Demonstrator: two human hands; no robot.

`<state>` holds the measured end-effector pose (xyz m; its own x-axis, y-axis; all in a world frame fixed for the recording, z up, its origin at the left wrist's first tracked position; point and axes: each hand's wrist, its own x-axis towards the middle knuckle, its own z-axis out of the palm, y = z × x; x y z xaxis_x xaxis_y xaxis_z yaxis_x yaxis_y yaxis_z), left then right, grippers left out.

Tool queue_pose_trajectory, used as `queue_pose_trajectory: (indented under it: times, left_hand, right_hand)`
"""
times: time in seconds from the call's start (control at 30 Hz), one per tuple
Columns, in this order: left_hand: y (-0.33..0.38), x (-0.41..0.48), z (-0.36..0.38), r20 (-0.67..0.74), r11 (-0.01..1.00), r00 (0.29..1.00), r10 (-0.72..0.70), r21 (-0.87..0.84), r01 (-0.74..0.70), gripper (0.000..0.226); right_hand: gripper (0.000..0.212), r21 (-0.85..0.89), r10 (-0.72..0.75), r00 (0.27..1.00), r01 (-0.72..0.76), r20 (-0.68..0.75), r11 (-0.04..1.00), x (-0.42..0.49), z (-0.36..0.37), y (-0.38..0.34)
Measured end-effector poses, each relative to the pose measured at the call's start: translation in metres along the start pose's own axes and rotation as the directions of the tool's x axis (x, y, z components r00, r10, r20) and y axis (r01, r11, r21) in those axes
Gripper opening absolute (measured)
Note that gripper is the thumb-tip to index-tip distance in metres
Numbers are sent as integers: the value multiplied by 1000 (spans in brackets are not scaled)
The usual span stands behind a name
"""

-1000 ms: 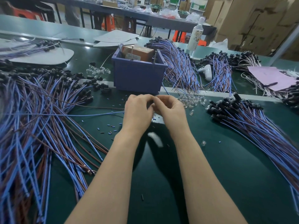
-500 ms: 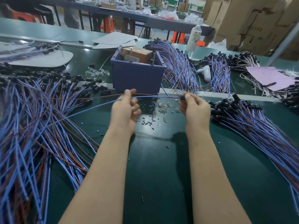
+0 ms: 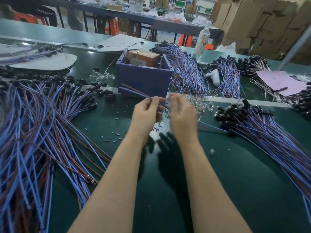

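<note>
In the head view we see our left hand [image 3: 147, 113] pinching a blue-and-brown wire pair [image 3: 134, 92] between thumb and fingers above the green desk [image 3: 235, 174]. The free ends of the wires slant up and left across the front of the purple bin [image 3: 144, 79]. Our right hand [image 3: 183, 116] is just beside the left, fingers curled toward the same wires, but it is blurred and we cannot tell whether it grips them. A left wire heap [image 3: 33, 132] and a right wire heap [image 3: 269, 135] lie on the desk either side of our arms.
</note>
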<state>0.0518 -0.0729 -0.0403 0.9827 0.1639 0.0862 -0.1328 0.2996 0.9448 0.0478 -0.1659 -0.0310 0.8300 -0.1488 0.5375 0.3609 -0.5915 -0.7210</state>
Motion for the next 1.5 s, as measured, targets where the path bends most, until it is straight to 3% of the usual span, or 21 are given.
queue_pose_trajectory:
  times: [0.07, 0.13, 0.23, 0.33, 0.43, 0.57, 0.77, 0.97, 1.03, 1.13, 1.3, 1.5]
  left_hand:
    - [-7, 3, -2, -33, 970, 995, 92, 229, -82, 23]
    - [-11, 6, -8, -91, 946, 986, 143, 305, -109, 19]
    - [-11, 5, -11, -149, 969, 980, 128, 230, -92, 8]
    - [-10, 4, -9, -95, 988, 991, 93, 133, -80, 15]
    - [-11, 3, -8, -27, 979, 997, 77, 192, -70, 11]
    - [-11, 3, -9, -89, 963, 989, 115, 256, -89, 12]
    - [-9, 5, -13, -146, 958, 974, 171, 256, -130, 22]
    - [-7, 3, -6, -128, 989, 988, 85, 133, -68, 14]
    - [-8, 1, -7, -127, 985, 989, 71, 163, -50, 6]
    - [-8, -1, -9, -158, 951, 977, 146, 294, -95, 21]
    - [-6, -2, -11, -208, 888, 936, 284, 424, -175, 30]
    - [-6, 1, -13, -206, 878, 933, 294, 445, -178, 35]
  right_hand:
    - [26, 18, 35, 983, -39, 179, 999, -7, 12, -1]
    - [24, 25, 47, 982, -53, 184, 998, -10, 15, 2]
    - [20, 16, 64, 983, -68, 172, 998, -11, 15, 2]
    - [18, 50, 127, 979, -136, 159, 989, -10, 15, 3]
    - [18, 52, 163, 974, -173, 157, 983, -10, 16, 4]
    - [16, 56, 172, 972, -183, 163, 982, -10, 16, 3]
    - [12, -17, 81, 982, -79, 172, 997, -8, 11, 8]
    - [13, 116, 203, 979, -200, -10, 973, -7, 14, 9]
    - [29, 94, 207, 978, -203, -27, 975, -9, 14, 10]
    - [44, 123, 217, 976, -211, -32, 970, -8, 15, 9]
    - [45, 71, 163, 986, -164, 22, 984, -6, 16, 8]
    - [49, 22, 113, 984, -118, 140, 993, -9, 19, 6]
